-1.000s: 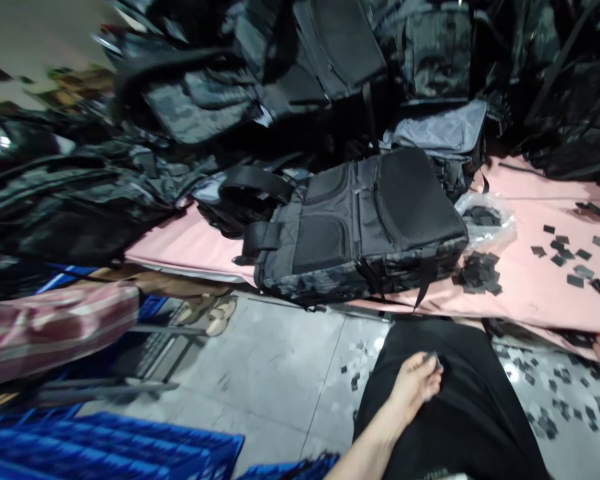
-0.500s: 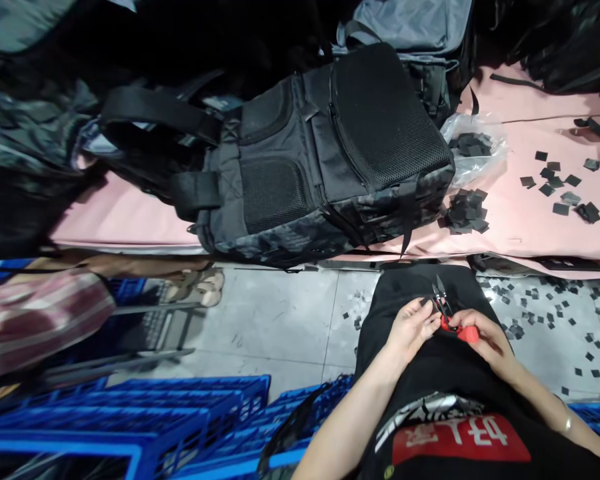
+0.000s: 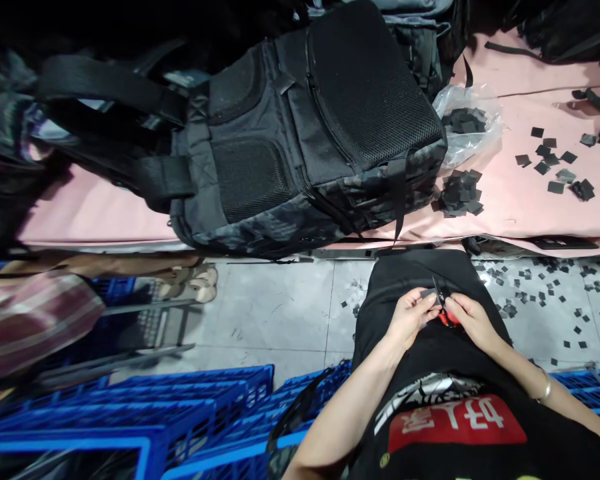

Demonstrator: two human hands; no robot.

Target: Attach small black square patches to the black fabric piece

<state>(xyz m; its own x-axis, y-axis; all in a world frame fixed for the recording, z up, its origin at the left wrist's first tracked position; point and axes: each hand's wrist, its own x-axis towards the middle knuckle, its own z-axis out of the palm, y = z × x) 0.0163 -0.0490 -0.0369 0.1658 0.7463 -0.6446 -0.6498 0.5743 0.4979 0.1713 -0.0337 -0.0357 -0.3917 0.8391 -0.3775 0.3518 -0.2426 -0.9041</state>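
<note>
Both my hands meet over my lap, on my black trousers. My left hand [image 3: 411,315] pinches a small dark piece [image 3: 427,293] between thumb and fingers. My right hand [image 3: 469,318] is closed round red-handled snips [image 3: 444,311], their dark blades pointing up at the piece. A black backpack [image 3: 300,140] lies on its side on the pink table [image 3: 520,207] just ahead of my knees, a strap hanging over the edge.
Small black squares lie in a pile [image 3: 461,193], in a clear bag [image 3: 467,123] and scattered on the floor [image 3: 545,293]. More backpacks are heaped behind. Blue crates [image 3: 130,420] stand at the lower left. Another person's leg and sandalled foot [image 3: 193,280] are at the left.
My view dropped from the bag heap to my lap. My right hand came in with the red snips and joined my left hand, which has kept hold of the small piece.
</note>
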